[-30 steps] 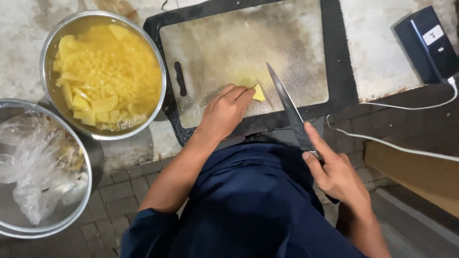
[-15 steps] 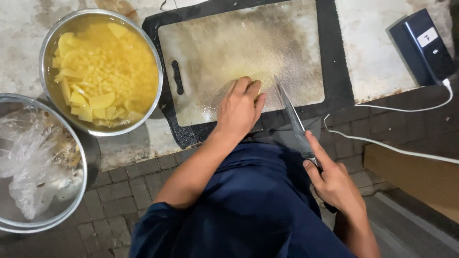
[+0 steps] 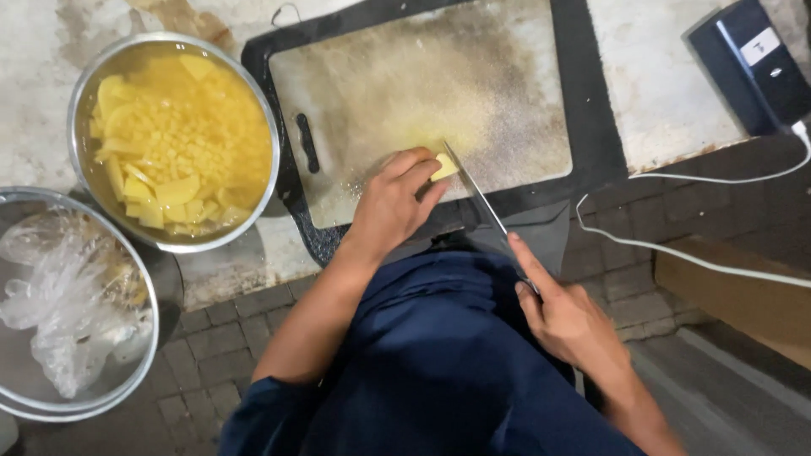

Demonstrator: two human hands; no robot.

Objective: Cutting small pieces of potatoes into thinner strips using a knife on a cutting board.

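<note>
Left hand (image 3: 393, 203) pressing small yellow potato piece (image 3: 444, 166) down on pale worn cutting board (image 3: 422, 93), near its front edge. Right hand (image 3: 570, 317) gripping long steel knife (image 3: 477, 194), blade beside the piece. Probably firm, wet, slippery; best pinched by its sides.

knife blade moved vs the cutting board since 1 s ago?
Yes. The knife has swung in over the cutting board; its tip now meets the potato piece under the left hand. Right hand grips it.

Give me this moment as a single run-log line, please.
left hand: pins potato piece | right hand: knife at piece | cutting board
</note>
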